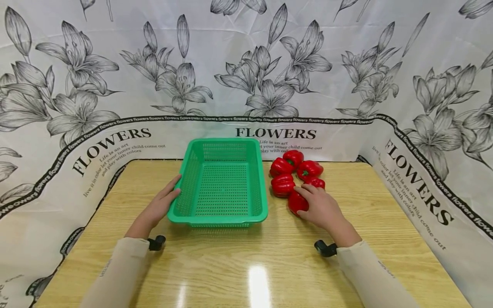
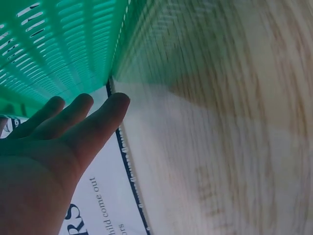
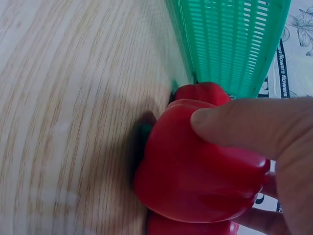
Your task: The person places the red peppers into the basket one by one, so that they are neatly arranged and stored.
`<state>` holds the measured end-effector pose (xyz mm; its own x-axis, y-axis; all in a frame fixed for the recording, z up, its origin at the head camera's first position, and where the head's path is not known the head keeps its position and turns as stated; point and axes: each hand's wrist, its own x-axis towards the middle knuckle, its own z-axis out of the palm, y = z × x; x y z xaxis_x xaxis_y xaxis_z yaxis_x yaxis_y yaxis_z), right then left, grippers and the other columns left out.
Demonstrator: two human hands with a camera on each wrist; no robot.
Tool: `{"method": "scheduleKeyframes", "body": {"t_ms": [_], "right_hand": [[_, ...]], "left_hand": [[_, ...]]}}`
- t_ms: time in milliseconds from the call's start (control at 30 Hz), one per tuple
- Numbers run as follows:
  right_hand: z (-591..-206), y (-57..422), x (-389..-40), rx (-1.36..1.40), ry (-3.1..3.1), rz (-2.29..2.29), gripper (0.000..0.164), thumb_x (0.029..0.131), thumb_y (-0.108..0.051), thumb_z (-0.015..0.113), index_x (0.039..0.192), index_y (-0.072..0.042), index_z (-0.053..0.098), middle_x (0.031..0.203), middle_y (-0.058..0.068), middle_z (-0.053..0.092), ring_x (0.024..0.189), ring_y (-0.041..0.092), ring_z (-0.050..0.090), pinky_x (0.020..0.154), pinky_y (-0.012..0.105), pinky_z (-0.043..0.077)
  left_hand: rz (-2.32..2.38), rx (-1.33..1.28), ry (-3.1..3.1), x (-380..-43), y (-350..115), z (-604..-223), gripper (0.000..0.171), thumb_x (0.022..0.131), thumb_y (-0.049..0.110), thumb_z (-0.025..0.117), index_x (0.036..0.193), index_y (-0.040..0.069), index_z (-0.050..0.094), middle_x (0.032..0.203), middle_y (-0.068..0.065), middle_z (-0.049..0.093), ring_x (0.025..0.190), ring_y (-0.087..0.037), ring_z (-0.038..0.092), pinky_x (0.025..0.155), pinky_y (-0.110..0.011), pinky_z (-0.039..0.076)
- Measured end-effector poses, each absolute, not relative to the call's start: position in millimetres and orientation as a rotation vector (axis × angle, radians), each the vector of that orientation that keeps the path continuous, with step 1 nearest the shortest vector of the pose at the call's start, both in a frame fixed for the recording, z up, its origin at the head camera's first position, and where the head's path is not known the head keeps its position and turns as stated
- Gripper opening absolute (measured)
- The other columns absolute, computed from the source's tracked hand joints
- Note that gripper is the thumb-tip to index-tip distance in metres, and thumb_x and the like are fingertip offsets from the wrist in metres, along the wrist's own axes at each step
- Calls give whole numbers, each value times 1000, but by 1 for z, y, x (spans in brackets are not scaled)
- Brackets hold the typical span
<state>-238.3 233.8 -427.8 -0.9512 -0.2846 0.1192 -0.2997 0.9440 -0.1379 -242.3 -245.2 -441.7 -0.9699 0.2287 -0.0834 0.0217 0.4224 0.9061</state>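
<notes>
A green plastic basket with perforated walls stands on the wooden table. At its left side is my left hand, whose fingers are fairly straight beside the wall in the left wrist view. My right hand holds the nearest red bell pepper, thumb on one side and fingers on the other. That pepper fills the middle of the right wrist view, close to the tabletop. Several more red bell peppers lie grouped just behind it, right of the basket.
The light wooden table has a floral white cloth hanging along its back and sides. Dark wrist mounts sit by both sleeves. The basket's raised rim stands between the two hands.
</notes>
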Motion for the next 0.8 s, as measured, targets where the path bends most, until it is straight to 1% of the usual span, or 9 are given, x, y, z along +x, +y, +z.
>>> {"method": "scheduleKeyframes", "body": {"t_ms": [33,100,167,233,300,367,600,700,800], "right_hand": [[-427,234,-238,453,-2999,238,71,76,-33,77,140,-16,52,139,16,50,123,42,46,92,61,45],[-427,234,-237,456,-2992,243,71,75,-32,79,139,-16,53,137,16,50,121,41,46,91,61,46],[-426,233,-236,462,-2982,249,72,74,-31,80,139,-16,53,134,17,50,119,40,47,90,60,47],[-426,232,-235,471,-2974,262,71,73,-30,81,138,-16,54,131,18,50,118,40,47,91,60,47],[-426,231,-233,477,-2962,281,70,73,-29,82,136,-17,56,129,18,49,117,40,48,91,60,46],[-427,231,-232,479,-2951,302,68,72,-28,83,134,-17,57,128,18,49,117,39,48,92,60,46],[-430,229,-233,520,-2937,312,65,71,-26,84,128,-13,56,139,18,48,126,42,45,98,62,41],[-431,228,-233,522,-2962,314,66,72,-25,83,129,-9,53,138,18,51,126,41,46,99,60,41],[-433,226,-232,526,-2965,310,68,73,-23,82,131,-8,51,135,17,54,124,39,47,97,60,43]], "left_hand": [[1585,220,2470,-242,-245,-442,63,102,42,36,156,38,4,164,-11,-1,148,-42,1,113,-63,15],[1613,215,2437,-243,-244,-443,67,101,34,42,155,39,3,163,-15,0,147,-44,8,111,-61,24],[1671,203,2375,-244,-242,-444,75,98,23,46,155,41,2,162,-17,0,143,-45,17,105,-54,34],[1750,194,2291,-245,-242,-447,82,93,13,46,154,43,1,162,-17,0,137,-43,26,96,-44,41],[1825,190,2212,-246,-241,-449,86,89,8,45,154,44,1,161,-16,-1,132,-40,30,89,-36,43],[1887,188,2153,-246,-241,-452,87,88,5,43,154,44,0,161,-15,0,128,-39,32,86,-33,44],[2006,188,2059,-247,-240,-455,88,87,0,40,155,39,2,159,-17,5,122,-39,37,81,-32,48],[2032,186,2046,-249,-238,-455,88,85,-1,40,155,38,3,157,-19,8,118,-37,41,80,-32,49],[2044,179,2039,-249,-238,-455,89,84,-1,40,155,38,4,156,-21,11,114,-35,44,78,-33,50]]}}
